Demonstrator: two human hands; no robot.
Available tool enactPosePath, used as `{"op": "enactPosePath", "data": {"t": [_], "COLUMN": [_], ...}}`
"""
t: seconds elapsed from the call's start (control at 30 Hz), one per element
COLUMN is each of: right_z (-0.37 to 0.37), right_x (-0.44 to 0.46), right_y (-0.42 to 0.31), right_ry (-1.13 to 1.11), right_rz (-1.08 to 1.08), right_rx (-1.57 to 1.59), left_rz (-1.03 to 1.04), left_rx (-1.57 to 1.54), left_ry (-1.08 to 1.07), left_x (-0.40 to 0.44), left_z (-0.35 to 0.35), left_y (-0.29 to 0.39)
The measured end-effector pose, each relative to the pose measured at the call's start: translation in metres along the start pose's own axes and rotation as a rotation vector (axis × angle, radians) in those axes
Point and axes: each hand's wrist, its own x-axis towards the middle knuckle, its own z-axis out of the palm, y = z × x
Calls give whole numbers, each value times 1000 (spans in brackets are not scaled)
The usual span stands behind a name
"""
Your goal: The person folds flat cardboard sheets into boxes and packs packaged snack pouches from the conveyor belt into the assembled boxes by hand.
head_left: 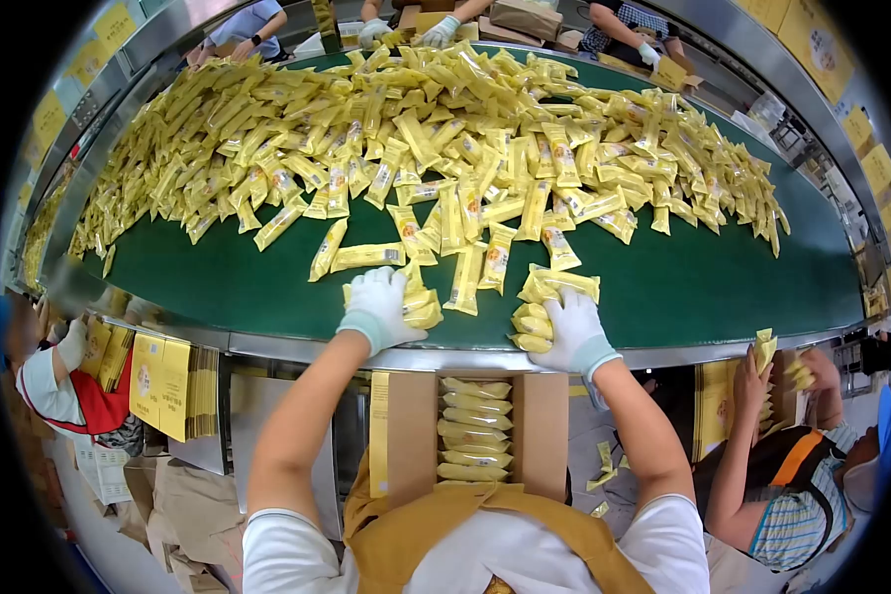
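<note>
My left hand, in a white glove, is closed round a small bunch of yellow wrapped snack packets at the near edge of the green belt. To its right, my gloved right hand grips a stack of yellow packets, with one more packet lying across the top. Both sets of fingers are partly hidden. Between my arms, against my body, an open cardboard box holds a row of packets. Loose packets lie just beyond my hands.
A large heap of packets covers the far belt. A metal rim runs along the near side. Co-workers' hands show at the far side, left and right. Flattened yellow cartons stand at left; dropped packets lie on the floor.
</note>
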Motion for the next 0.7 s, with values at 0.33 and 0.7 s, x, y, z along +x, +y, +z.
{"op": "enactPosePath", "data": {"t": [0.33, 0.7], "right_z": [7, -101], "right_x": [14, -71], "right_y": [20, -109], "right_ry": [40, -133], "right_rz": [334, -466], "right_rx": [710, 6], "left_rz": [-200, -10], "left_rx": [-346, -2701], "left_ry": [250, 103], "left_x": [-10, -97], "left_z": [18, -22], "left_y": [8, 2]}}
